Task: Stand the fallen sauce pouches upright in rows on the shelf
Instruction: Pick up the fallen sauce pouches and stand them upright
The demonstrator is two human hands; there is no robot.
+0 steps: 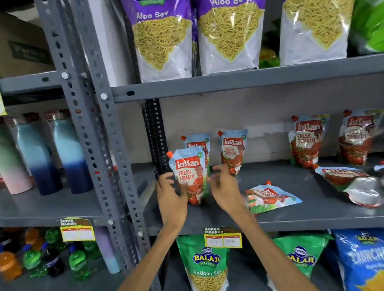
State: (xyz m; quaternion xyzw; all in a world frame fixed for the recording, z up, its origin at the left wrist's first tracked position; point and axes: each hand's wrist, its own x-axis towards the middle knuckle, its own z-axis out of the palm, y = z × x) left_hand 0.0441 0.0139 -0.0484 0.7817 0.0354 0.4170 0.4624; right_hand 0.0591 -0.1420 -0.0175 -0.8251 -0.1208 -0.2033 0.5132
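A Kissan tomato sauce pouch [191, 174] stands upright near the left end of the grey shelf [298, 217]. My left hand [171, 196] and my right hand [224, 187] flank it with fingers spread, close to its sides; whether they touch it is unclear. Two pouches stand behind it, one directly behind [198, 143] and one to the right [233, 151]. Two larger pouches [307, 140] [358, 136] stand at the back right. A small pouch [271, 197] lies flat to the right of my right hand. A large pouch [353, 183] lies flat farther right.
A slotted grey upright post [92, 135] borders the shelf on the left, with drink bottles [72, 154] beyond it. Aloo Sev bags [161, 37] fill the shelf above. Balaji snack bags [207, 264] and a price tag [222, 239] sit below.
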